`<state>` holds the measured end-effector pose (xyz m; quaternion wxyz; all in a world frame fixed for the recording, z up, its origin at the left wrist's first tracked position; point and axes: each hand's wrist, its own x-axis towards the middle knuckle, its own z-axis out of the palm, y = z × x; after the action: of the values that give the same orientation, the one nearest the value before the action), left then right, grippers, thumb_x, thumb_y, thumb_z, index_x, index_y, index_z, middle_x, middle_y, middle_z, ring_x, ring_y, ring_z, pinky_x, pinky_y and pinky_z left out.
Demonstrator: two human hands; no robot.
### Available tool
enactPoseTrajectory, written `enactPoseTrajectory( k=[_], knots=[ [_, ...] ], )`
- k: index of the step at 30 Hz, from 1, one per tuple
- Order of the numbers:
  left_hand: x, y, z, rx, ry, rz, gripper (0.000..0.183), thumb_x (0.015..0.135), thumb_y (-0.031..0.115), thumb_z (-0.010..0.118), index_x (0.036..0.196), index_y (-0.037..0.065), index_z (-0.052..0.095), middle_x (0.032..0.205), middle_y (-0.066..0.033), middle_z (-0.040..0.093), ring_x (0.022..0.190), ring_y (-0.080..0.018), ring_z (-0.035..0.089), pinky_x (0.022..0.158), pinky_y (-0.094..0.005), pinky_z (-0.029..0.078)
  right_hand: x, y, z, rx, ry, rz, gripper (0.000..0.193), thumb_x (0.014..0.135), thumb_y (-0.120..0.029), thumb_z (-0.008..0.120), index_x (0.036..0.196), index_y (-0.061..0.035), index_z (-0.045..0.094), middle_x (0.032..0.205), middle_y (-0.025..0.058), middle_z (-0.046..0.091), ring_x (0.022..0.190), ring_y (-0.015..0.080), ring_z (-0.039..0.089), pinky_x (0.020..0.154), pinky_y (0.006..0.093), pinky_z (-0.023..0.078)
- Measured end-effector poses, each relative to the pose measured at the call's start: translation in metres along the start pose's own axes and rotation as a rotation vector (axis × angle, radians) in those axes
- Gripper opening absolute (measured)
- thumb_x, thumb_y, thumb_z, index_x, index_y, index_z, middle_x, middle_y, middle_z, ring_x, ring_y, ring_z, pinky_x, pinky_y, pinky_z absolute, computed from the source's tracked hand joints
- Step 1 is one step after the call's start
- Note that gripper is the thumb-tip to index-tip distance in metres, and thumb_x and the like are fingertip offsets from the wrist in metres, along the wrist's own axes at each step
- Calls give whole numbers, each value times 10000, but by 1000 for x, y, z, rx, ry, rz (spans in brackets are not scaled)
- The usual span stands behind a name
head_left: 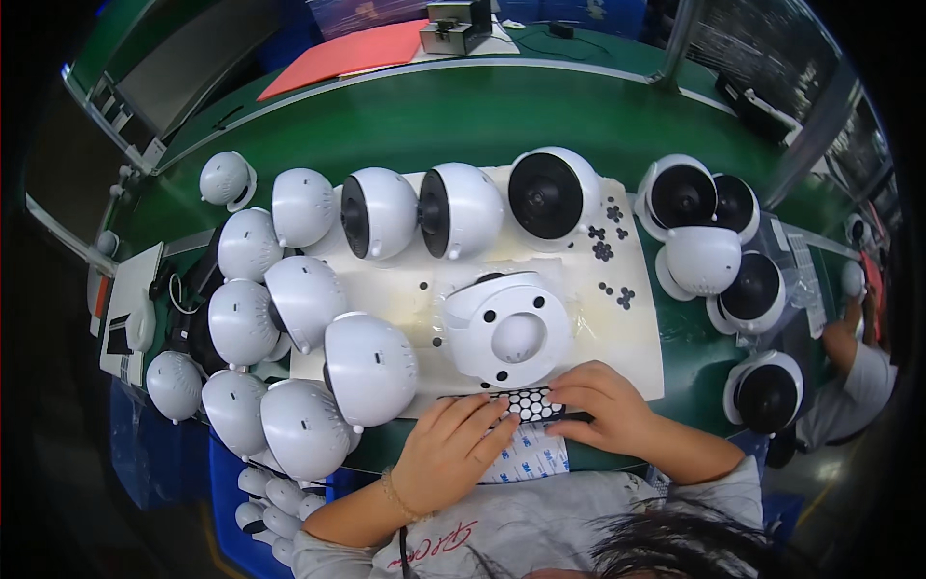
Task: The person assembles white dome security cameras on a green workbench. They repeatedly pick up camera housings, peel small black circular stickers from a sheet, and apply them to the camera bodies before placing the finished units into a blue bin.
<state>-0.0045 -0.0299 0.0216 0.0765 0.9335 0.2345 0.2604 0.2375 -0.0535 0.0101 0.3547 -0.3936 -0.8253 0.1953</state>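
A black sheet with rows of white round spots [529,403], which looks like a die-cut adhesive pad sheet, lies at the table's near edge. My left hand [449,449] grips its left part, fingers bent over it. At the right end my right hand [606,405] pinches the sheet, fingertips on its top edge. Just beyond stands a white dome camera with its round base [519,338] turned toward me, three black round pads around a recessed centre. White backing paper with blue print [526,458] hangs below the sheet.
Several white dome cameras [371,372] crowd the left; more stand along the back [555,193] and right [704,261]. Loose black pads [603,251] lie on the cream mat [632,338]. A blue bin of cameras [231,502] is lower left. Another person's arm [844,347] shows at right.
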Motion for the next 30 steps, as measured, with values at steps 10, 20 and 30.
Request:
enactPoseTrajectory(
  k=[10, 20, 30],
  knots=[
    [28, 11, -7, 33, 157, -63, 347, 640, 97, 678, 975, 60, 595, 800, -42, 604, 605, -184, 551, 516, -291, 416, 16, -7, -13, 266, -63, 94, 250, 772, -152, 644, 983, -47, 560, 812, 98, 577, 714, 273, 542, 629, 345, 442],
    [28, 9, 1, -55, 220, -51, 273, 647, 102, 734, 891, 64, 619, 770, -35, 596, 522, -167, 524, 447, -283, 390, 10, -6, -11, 138, 56, -48, 141, 728, -126, 669, 837, -48, 624, 980, 101, 608, 825, 242, 588, 698, 325, 475],
    [7, -4, 32, -124, 322, -210, 629, 681, 61, 715, 1216, -68, 409, 701, -68, 614, 529, -185, 553, 452, -272, 417, 27, 10, -5, 8, 225, 77, 90, 764, -156, 631, 824, -96, 660, 1318, 157, 405, 1231, 340, 304, 1007, 422, 232]
  ],
)
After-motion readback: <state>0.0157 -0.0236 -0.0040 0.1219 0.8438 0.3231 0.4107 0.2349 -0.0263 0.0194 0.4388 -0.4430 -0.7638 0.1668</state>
